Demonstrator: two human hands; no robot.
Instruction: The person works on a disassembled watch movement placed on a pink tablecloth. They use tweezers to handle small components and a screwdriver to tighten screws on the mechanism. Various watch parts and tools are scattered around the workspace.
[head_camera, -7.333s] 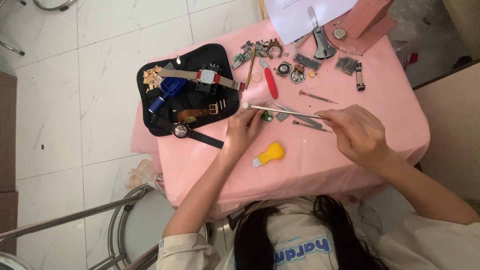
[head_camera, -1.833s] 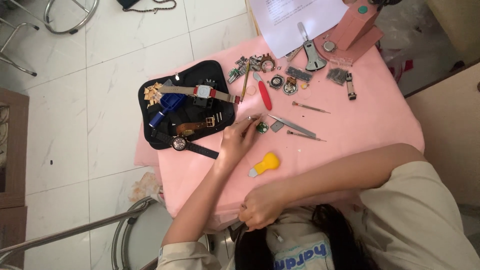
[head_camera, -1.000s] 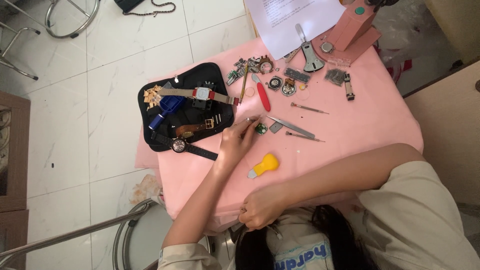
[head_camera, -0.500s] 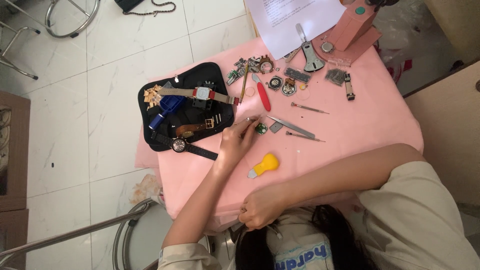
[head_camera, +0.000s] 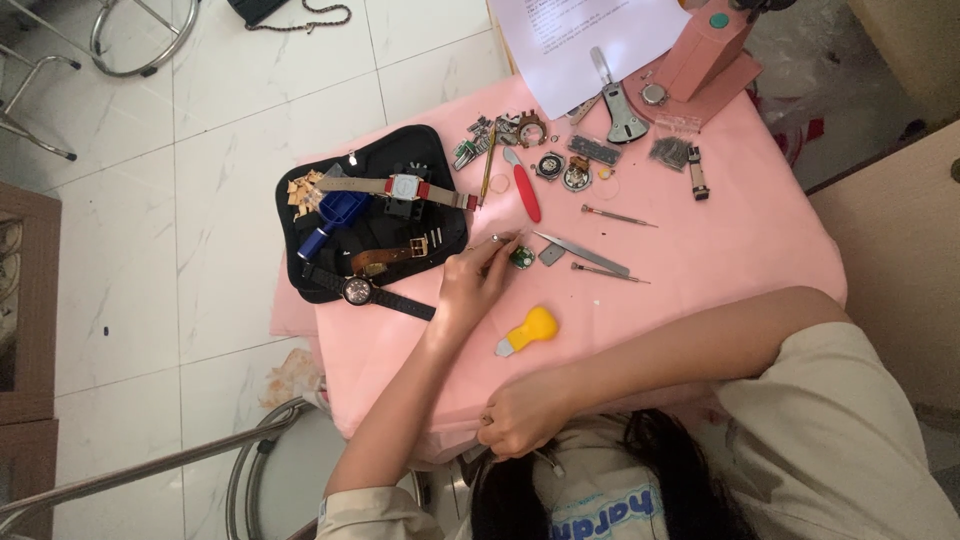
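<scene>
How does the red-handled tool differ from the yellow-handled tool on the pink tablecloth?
The red-handled tool is long and slim; the yellow-handled tool is short, with a fat rounded grip. The red-handled tool lies at the far side among small metal watch parts; the yellow-handled tool lies nearer the person, alone on the pink tablecloth. The left hand is closer to the yellow one. Both lie flat, and no hand holds them.

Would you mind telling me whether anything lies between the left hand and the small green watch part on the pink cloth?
Nothing visible does. The left hand has its fingertips right beside the small green watch part, with only bare pink cloth between them. The tweezers lie on the part's far side, and the yellow-handled tool lies nearer the person.
</scene>
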